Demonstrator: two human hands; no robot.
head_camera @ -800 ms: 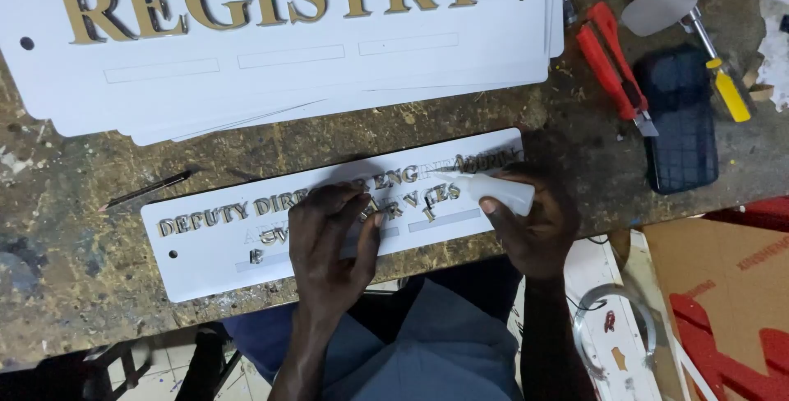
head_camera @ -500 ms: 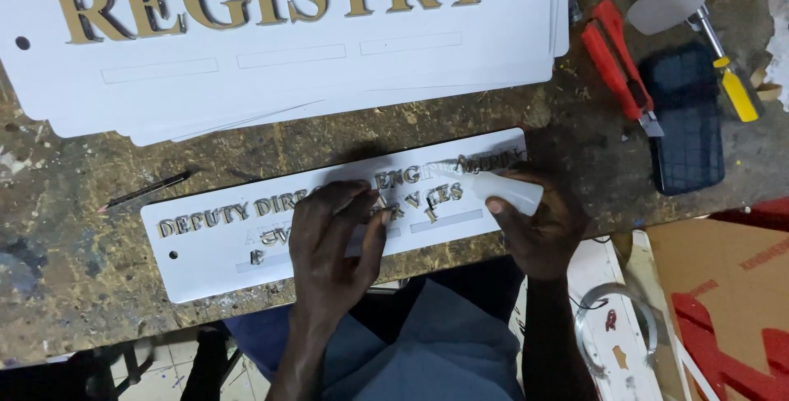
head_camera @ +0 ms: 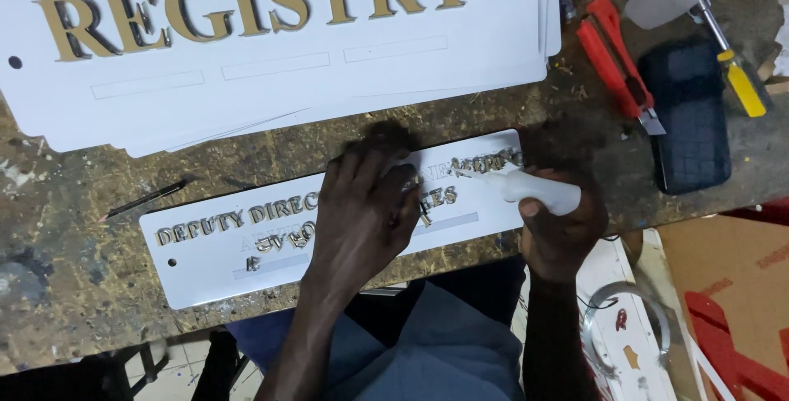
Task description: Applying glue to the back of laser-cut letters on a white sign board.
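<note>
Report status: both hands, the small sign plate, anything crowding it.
Left hand flat on small white sign plate. Right hand holds white tool, tip at raised letters. Large white sign lies just above.

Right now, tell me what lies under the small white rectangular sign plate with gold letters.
The small white sign plate lies flat on the worn, stained workbench, bare around it. The left hand presses its middle, the right hand holds a white tube over it; anything beneath is covered.
</note>
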